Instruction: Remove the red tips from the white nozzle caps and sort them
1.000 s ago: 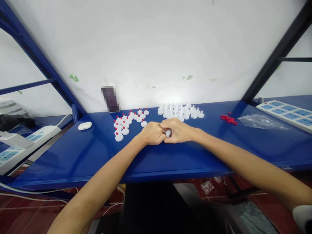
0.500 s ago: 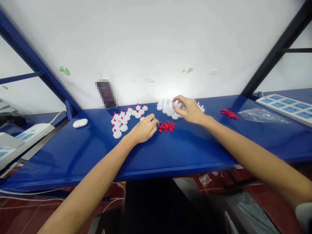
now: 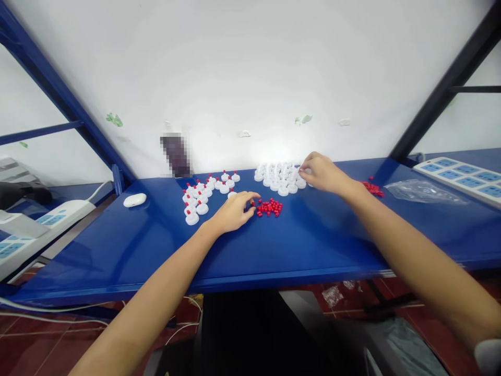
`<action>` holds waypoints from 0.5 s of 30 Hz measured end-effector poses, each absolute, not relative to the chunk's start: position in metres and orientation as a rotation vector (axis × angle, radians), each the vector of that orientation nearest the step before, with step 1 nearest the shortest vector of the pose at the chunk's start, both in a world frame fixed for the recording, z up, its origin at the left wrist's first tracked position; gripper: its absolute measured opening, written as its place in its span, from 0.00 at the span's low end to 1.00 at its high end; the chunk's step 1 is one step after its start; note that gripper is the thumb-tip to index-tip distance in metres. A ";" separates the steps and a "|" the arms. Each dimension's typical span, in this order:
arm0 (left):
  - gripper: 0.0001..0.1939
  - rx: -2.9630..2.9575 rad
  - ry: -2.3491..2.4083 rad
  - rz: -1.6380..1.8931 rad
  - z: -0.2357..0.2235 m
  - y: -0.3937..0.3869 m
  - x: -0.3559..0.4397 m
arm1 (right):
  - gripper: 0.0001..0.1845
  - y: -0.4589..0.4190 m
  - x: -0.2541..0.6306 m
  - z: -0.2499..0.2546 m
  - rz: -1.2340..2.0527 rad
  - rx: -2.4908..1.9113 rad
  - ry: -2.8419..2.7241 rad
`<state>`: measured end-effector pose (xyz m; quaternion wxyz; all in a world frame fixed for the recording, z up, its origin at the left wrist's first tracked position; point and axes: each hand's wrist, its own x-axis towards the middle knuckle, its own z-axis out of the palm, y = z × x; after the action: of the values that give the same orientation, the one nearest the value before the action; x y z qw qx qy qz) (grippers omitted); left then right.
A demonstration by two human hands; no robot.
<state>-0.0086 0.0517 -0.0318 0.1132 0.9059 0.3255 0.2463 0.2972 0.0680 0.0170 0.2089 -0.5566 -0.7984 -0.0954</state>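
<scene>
My left hand (image 3: 236, 211) is low over the blue table, thumb and index finger apart, at the left edge of a pile of small red caps (image 3: 270, 208). A red spot shows by its fingertips; I cannot tell whether a cap is held or lies behind. At the right edge of a cluster of white nozzle lids (image 3: 282, 187), my right hand (image 3: 321, 173) has its thumb and fingers pinched at a lid, which they partly hide. Left of my left hand stand several white lids with red tips (image 3: 191, 217), upright in loose rows.
A white earbud case (image 3: 135, 200) lies at the left of the blue table (image 3: 156, 250). More red caps (image 3: 373, 189) and a clear plastic bag (image 3: 420, 191) lie to the right. Power strips (image 3: 462, 175) sit at the far right and left. A wall closes the back.
My right hand has moved right along the white lids, uncovering more of them, and its fingers have closed. My left hand's index finger and thumb have spread beside the red pile. The view has shifted slightly.
</scene>
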 end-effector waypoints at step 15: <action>0.09 2.659 1.106 1.212 -0.013 0.050 -0.018 | 0.09 0.069 0.311 0.023 -0.020 -2.022 -2.393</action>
<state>-0.0183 0.0496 -0.0130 0.0088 0.8509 0.3539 0.3880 0.3111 0.0687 0.0228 0.0043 -0.6452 -0.7639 -0.0063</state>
